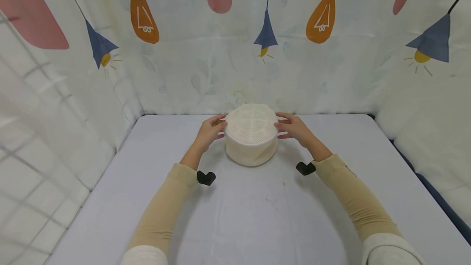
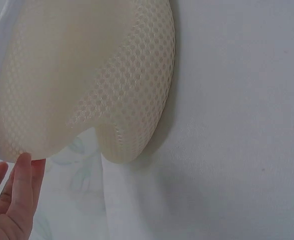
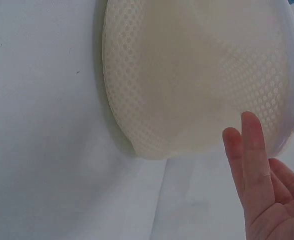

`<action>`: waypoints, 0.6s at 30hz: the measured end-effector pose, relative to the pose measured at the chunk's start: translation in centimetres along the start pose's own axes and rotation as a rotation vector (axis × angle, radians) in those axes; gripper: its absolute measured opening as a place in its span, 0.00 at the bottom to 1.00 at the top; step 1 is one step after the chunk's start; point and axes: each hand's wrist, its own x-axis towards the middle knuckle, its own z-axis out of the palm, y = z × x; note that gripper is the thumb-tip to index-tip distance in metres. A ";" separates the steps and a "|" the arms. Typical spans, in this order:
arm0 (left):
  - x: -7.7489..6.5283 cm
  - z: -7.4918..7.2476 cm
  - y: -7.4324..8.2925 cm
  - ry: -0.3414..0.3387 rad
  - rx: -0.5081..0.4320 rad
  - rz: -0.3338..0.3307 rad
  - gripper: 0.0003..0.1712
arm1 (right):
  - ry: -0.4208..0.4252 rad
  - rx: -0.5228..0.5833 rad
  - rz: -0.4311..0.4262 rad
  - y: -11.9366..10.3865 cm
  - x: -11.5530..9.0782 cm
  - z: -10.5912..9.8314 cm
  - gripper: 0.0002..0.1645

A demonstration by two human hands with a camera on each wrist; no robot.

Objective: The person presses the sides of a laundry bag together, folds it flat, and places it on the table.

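Arms (image 1: 165,205) outstretched; left grip (image 1: 209,131), right grip (image 1: 294,129) apparently relaxed.

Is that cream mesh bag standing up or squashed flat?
Standing: the mesh bag rises from the white table, its round top up above the side wall. The left wrist view shows that wall buckled inward.

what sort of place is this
Probably a small indoor work area, perhaps a curtained-off booth. A plain white table is enclosed by pale hangings printed with orange bulbs and blue lamps, and a cream mesh container is on the tabletop.
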 end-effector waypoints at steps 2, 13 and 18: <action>-0.1 0.1 0.0 0.004 0.005 -0.006 0.27 | 0.001 0.026 -0.008 0.0 -0.1 0.1 0.39; 0.0 0.2 0.2 -0.005 0.015 -0.020 0.29 | -0.009 0.111 -0.043 0.4 -0.2 0.2 0.40; 0.0 0.2 0.5 -0.001 0.020 -0.022 0.28 | -0.025 0.114 -0.044 0.4 -0.1 0.1 0.40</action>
